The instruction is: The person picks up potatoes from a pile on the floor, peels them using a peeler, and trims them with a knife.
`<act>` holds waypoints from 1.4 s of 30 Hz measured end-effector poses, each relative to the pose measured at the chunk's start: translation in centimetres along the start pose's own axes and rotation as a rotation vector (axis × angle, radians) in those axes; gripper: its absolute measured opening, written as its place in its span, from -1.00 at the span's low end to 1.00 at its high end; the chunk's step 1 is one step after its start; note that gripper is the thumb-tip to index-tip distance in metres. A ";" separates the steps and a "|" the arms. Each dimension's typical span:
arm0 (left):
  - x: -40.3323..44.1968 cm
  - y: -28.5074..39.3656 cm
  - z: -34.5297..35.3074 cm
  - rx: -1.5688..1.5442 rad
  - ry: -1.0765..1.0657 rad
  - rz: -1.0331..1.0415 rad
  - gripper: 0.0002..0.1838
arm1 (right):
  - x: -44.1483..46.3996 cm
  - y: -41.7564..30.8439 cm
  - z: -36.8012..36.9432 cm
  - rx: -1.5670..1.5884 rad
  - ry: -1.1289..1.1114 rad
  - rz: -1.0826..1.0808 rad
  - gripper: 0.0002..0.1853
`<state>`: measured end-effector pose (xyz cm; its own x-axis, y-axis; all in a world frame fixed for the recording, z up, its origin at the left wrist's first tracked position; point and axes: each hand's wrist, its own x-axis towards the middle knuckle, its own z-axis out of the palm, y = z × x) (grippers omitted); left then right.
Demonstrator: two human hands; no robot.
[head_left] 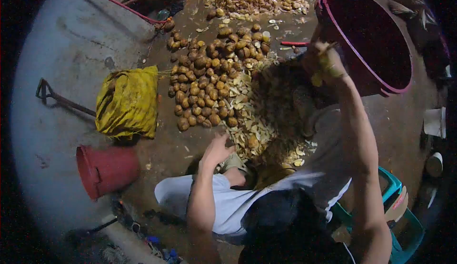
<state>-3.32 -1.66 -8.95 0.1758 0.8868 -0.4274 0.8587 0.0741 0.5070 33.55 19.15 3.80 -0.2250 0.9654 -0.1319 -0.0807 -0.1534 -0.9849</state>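
At centre, the left hand (218, 150), fingers apart, hangs near piled round brown tubers (201, 61), perhaps kept within reach. Upper right, the blurred right hand (328, 64) is beside the large maroon tub (376, 35); its grip is unclear.

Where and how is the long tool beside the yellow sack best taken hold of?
Best by its looped grip, the left hand probably coming from above: the open loop lets it wrap around, and this end sticks out clear of the sack that hides the other end.
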 end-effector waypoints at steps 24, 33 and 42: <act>25.9 -12.2 10.3 -0.098 0.530 -0.501 -0.30 | 3.5 3.7 3.6 -1.484 -0.495 0.267 -0.83; 29.9 -10.9 8.9 0.147 0.243 -0.519 -0.28 | 3.0 5.1 2.5 -1.448 -0.396 0.204 -0.69; 27.2 -12.3 9.4 -0.327 0.464 -0.375 -0.57 | 3.0 3.7 2.6 -1.400 -0.382 0.171 -0.68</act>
<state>-4.61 17.21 -33.88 -0.3926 0.8728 -0.2899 0.6186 0.4839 0.6190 30.06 20.96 0.09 -0.3917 0.8089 -0.4384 0.9133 0.2840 -0.2920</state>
